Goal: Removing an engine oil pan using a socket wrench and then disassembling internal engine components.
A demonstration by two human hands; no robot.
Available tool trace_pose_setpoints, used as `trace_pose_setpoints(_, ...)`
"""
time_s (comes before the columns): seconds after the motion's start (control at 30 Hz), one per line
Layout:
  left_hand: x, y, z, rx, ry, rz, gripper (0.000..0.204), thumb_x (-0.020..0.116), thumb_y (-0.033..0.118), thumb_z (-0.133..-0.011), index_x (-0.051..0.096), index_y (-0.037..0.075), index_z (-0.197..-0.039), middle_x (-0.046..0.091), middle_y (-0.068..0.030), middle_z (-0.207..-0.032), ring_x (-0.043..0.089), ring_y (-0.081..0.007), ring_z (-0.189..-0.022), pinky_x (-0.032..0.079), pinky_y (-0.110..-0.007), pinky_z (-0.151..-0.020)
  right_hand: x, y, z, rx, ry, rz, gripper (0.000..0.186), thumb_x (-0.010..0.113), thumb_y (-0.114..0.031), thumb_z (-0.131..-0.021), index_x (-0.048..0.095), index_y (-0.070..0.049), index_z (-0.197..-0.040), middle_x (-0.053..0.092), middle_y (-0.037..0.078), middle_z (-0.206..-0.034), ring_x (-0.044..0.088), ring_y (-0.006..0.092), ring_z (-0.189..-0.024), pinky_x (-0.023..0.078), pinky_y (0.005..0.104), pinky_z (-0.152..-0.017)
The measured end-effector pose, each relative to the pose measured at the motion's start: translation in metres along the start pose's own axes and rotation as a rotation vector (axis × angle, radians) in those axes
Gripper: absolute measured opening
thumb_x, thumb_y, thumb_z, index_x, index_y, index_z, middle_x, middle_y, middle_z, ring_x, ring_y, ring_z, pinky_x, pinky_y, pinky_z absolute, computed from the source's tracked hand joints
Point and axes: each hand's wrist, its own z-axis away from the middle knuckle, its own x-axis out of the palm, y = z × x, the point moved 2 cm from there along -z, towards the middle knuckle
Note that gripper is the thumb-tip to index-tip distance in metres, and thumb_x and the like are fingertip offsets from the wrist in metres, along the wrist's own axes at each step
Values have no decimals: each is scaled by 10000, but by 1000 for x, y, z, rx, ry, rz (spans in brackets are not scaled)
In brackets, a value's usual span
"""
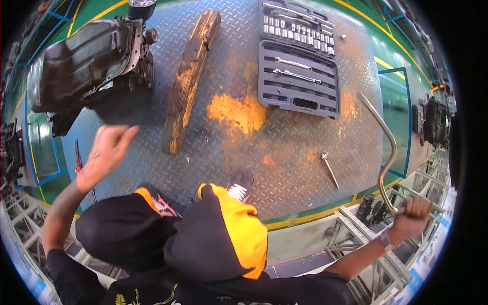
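Observation:
My right hand (410, 217) is wrapped round the lower end of a long bent metal bar (390, 140), out to the right. The bar curves upward, and its far tip points toward the tool case. My left hand (108, 150) hovers at the left, just below a dark engine (86, 66) with a black oil pan facing up. Its thumb stands away from loosely curled fingers, and nothing shows in them. Past the left wrist, a slim tool with a red part (78, 158) is partly covered by the forearm.
A worn timber block (190, 84) lies on the diamond-plate platform (229, 168). An unfolded socket set case (299, 76) holds sockets and wrenches; a small socket (343, 36) sits beside it. A ratchet (330, 170) lies nearer me. Metal framing (351, 229) stands along the near right edge.

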Motion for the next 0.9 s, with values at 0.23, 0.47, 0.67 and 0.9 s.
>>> trace_pose_setpoints(0.23,80,252,-269,337,38,378,247,507,146,-888,513,17,-1098,610,-164,-935,600,-239,-870,488,-370,-778,-49,156,76,153,646,485,462,432,-300,-1015,258,-162,-609,213,-58,-510,177,64,-417,137,271,-385)
trace_pose_setpoints(0.47,98,346,-477,141,572,446,352,745,201,-786,567,37,-1041,663,-130,-1055,644,-285,-981,506,-341,-844,-64,209,122,85,877,330,494,397,-216,-1020,228,-127,-564,192,-41,-496,134,62,-425,123,261,-394)
trace_pose_setpoints(0.67,108,350,-539,396,880,470,334,731,171,-738,601,14,-1004,598,-217,-1038,564,-372,-1003,449,-433,-898,-65,208,111,141,923,310,498,403,-196,-1010,222,-120,-553,186,-28,-484,138,70,-416,134,263,-403)
trace_pose_setpoints(0.9,119,317,-587,401,863,178,361,727,269,-760,628,18,-1000,593,-219,-1086,524,-374,-1071,415,-448,-937,-60,216,97,149,854,363,493,390,-195,-1013,215,-120,-559,183,-21,-479,119,72,-417,118,265,-401)
